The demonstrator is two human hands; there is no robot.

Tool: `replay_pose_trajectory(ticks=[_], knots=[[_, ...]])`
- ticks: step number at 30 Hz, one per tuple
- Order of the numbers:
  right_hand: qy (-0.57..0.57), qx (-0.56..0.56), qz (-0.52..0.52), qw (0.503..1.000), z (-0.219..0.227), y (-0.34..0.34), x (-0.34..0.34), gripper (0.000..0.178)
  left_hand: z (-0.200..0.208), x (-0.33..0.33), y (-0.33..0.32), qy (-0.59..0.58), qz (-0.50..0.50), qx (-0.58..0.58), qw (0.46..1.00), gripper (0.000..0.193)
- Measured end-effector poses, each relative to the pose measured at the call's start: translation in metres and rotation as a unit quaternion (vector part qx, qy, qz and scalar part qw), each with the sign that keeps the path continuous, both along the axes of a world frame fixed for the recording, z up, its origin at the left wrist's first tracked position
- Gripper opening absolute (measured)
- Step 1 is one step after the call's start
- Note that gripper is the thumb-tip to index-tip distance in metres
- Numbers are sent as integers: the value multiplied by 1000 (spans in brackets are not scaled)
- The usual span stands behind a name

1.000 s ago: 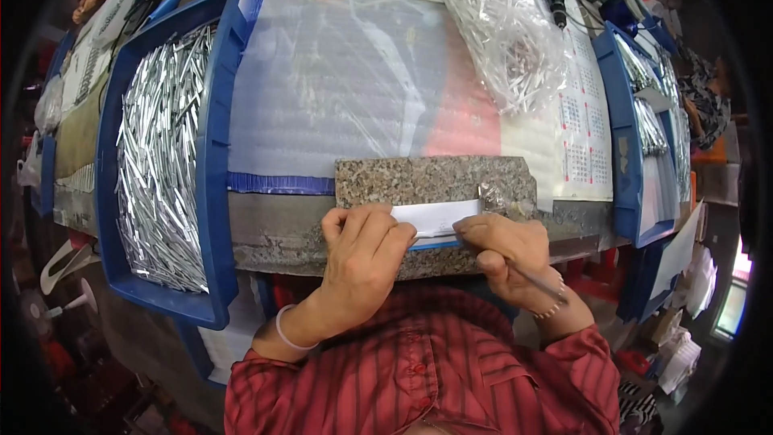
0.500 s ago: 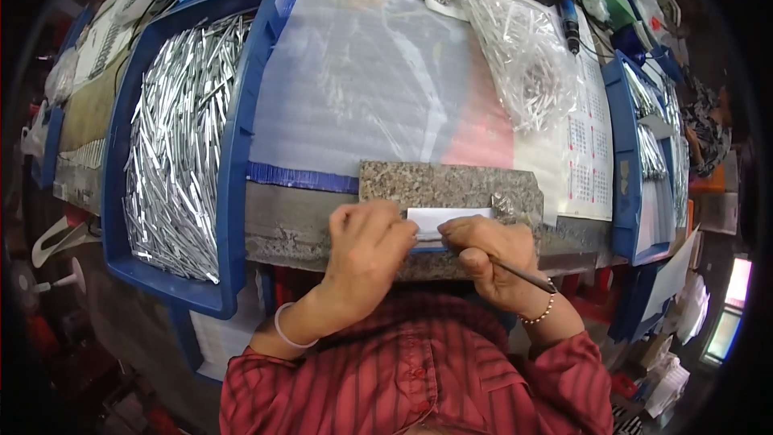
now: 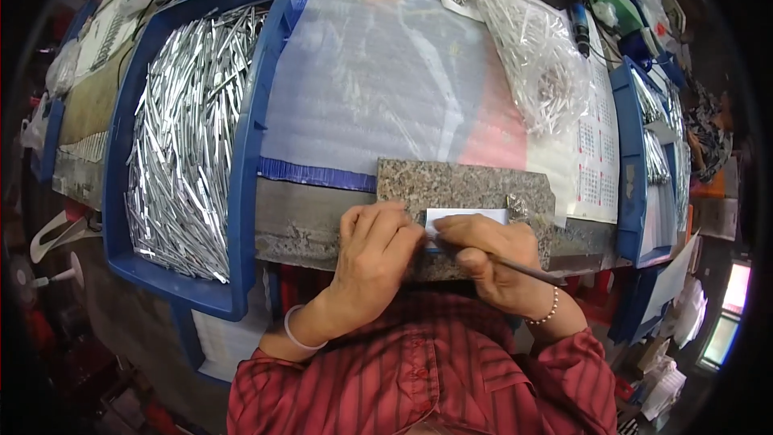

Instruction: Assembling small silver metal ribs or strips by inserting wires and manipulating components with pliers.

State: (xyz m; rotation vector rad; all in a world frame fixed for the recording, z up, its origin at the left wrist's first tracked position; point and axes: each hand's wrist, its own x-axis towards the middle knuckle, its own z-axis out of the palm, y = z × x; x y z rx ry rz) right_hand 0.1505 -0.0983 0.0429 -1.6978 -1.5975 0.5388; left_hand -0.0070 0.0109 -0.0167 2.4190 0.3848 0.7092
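A small white rectangular block or pad with a blue lower edge lies on a speckled granite slab at the table's near edge. My left hand rests at the pad's left end, fingers curled and pressed together; what they pinch is hidden. My right hand bends over the pad, its fingertips close to the left ones. A slim dark pen-like tool lies in its grip, the rear end sticking out toward the wrist. The tool's tip is hidden under the fingers.
A blue tray full of thin silvery metal strips stands on the left. Clear plastic sheeting covers the middle. A transparent bag of thin pieces lies at the far right, beyond it a smaller blue tray.
The view has shifted slightly, so the scene sits further right. My right fingertips have moved left along the pad, nearer my left hand.
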Motion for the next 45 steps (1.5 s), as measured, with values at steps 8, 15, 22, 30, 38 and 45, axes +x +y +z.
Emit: replay_pose_trajectory(ticks=[8, 15, 22, 30, 38, 45], knots=[[90, 82, -200, 972, 22, -57, 8, 49, 7, 1, 1, -7, -1, -1, 1000, 23], [24, -61, -123, 990, 1, -51, 18, 23, 7, 1, -1, -1, -1, 11, 1000, 21], [6, 55, -203, 978, 23, -85, 21, 42, 8, 6, -8, 4, 7, 39, 999, 22], [335, 19, -181, 925, 3, -94, -22, 18, 19, -30, -13, -29, 79, 82, 993, 24], [294, -67, -141, 943, -22, -92, -46, 12, 7, -168, -52, -20, 167, -8, 986, 12], [164, -75, 22, 983, -10, -46, -81, 8, -72, -332, -15, 40, 586, -74, 806, 7]])
